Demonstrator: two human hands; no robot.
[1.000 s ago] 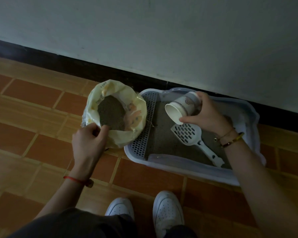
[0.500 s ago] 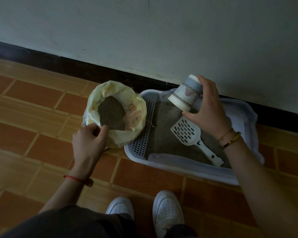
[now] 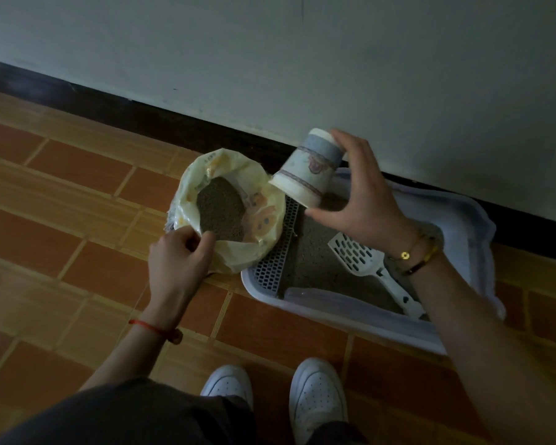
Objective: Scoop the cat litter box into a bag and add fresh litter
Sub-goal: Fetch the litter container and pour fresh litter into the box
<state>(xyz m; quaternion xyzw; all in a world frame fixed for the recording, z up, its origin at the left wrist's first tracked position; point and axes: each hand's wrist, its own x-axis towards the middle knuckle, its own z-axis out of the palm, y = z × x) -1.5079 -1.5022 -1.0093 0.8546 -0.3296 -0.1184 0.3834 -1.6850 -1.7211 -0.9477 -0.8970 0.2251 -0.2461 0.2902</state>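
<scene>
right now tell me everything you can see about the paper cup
The paper cup is white with a blue-grey band near its base and a faint printed picture on its side. The right hand holds it in the air, fingers on its base and thumb below its side. It is tipped over, mouth pointing down and left, above the gap between the litter bag and the litter box. Its rim sits close to the bag's edge. Its inside is hidden.

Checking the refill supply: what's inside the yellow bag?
The yellow bag holds grey litter, visible through its open mouth. Its depth is hidden by the bag's walls.
</scene>
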